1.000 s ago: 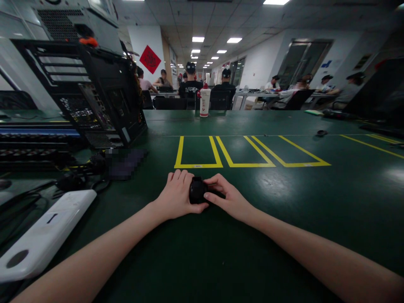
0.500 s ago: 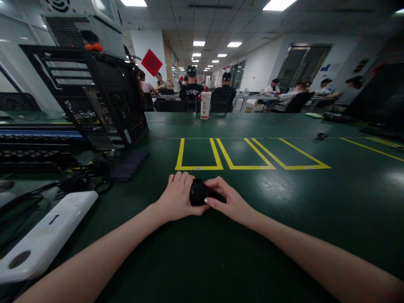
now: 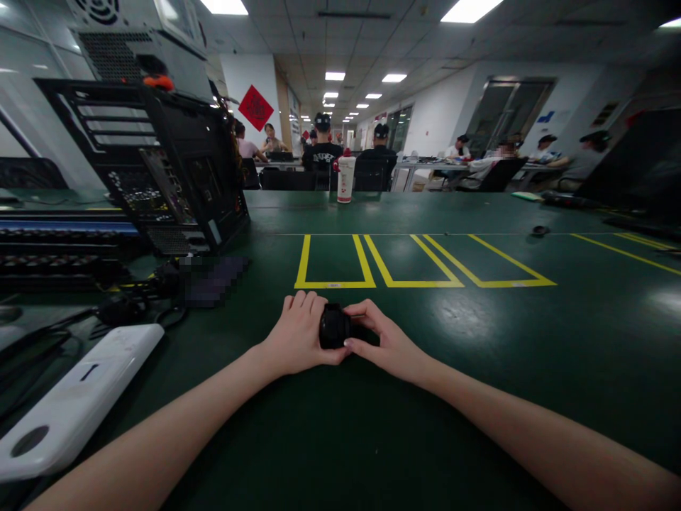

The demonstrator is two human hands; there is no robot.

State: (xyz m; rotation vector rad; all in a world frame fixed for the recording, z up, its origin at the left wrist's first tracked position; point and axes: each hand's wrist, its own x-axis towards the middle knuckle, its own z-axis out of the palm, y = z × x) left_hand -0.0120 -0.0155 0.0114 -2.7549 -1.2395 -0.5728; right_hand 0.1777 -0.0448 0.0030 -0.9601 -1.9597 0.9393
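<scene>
A small black rounded object (image 3: 334, 327) with a glossy, dark face is held between both hands, low over the green table; its exact kind is not clear. My left hand (image 3: 301, 333) wraps its left side, fingers over the far side and thumb along the near edge. From the right, my right hand (image 3: 387, 342) grips it with curled fingers and thumb, the thumb tip at its lower right edge. Part of the object is hidden behind the fingers.
Yellow tape outlines (image 3: 335, 285) mark the green table (image 3: 425, 440) beyond my hands. At left are a black computer case (image 3: 199, 177), cables and a long white device (image 3: 79, 397). A white cup (image 3: 345, 181) stands at the far edge; a small black ring (image 3: 540, 231) lies right. People sit beyond.
Both hands keep hold of the black object in nearly the same place. My right thumb tip sits slightly lower on its edge, and the view has shifted a little.
</scene>
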